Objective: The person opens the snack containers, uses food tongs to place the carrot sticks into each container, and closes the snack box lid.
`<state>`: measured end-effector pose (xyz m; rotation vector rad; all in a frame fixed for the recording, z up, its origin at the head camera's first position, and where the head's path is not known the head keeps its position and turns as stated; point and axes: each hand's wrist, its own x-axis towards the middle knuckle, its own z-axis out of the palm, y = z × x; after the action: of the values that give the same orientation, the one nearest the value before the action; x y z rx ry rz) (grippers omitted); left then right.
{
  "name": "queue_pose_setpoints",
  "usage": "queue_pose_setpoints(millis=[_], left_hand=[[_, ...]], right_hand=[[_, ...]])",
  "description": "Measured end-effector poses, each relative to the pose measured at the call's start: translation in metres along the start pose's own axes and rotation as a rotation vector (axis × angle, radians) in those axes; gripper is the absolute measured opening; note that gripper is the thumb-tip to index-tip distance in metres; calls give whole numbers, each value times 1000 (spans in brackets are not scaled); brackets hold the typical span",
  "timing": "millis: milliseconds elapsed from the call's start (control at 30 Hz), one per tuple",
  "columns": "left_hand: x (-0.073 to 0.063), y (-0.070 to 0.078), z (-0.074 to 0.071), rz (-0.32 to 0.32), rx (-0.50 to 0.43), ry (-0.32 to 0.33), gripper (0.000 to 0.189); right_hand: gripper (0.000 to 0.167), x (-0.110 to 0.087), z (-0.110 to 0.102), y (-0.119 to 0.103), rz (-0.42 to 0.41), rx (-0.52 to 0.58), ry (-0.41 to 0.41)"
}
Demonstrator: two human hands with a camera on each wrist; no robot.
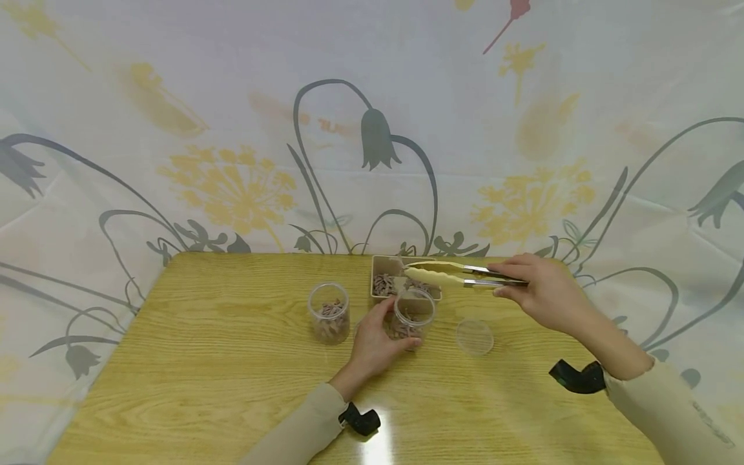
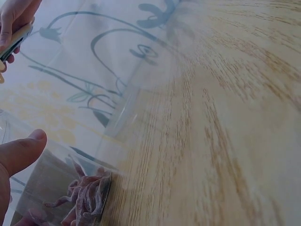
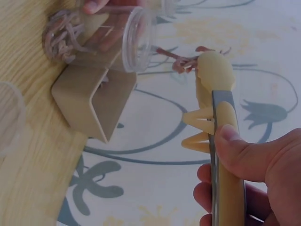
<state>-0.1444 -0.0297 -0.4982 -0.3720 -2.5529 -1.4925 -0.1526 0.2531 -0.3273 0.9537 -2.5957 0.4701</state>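
Note:
My left hand [image 1: 374, 342] grips a clear plastic jar [image 1: 422, 318] standing on the table, its thumb along the near side. Purplish-brown dried strips [image 3: 63, 40] lie in the bottom of this jar, seen in the right wrist view. My right hand [image 1: 549, 290] holds metal tongs [image 1: 438, 276] with pale yellow scalloped tips. Between those tips a small bunch of the strips [image 3: 186, 63] is pinched, just past the jar's mouth in the right wrist view. Behind the jar sits a beige rectangular box [image 1: 376, 259] with more strips inside.
Left of my left hand stands a second open clear jar [image 1: 329, 326], partly filled with similar strips. A round transparent lid [image 1: 474, 337] lies flat to the right. The wood-grain table [image 1: 221, 368] ends at a flower-patterned cloth [image 1: 250, 116] behind it.

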Motion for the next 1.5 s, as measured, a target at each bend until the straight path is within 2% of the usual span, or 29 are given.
queue_pose_setpoints(millis=[167,267,500,700,900,1267,1500], left_hand=[[0,1,0,-2,1,5,88],[-1,2,-1,2,-7,6,87],[0,1,0,-10,3,-2,87],[0,2,1,-19,-7,0,87],[-1,3,0,-12,-18,1,87],[0,2,1,-9,-17,3,86],[0,-1,1,28,-3,21,86]], right_hand=[[43,-4,-2,0,-52,13,23],[43,-7,4,0,-51,20,12],[40,-15,28,-2,45,112,-25],[41,-26,42,-2,48,112,-6],[40,-35,47,0,90,130,-31],[41,-31,34,7,16,20,-11],[40,-22,13,6,-19,-106,-99]])
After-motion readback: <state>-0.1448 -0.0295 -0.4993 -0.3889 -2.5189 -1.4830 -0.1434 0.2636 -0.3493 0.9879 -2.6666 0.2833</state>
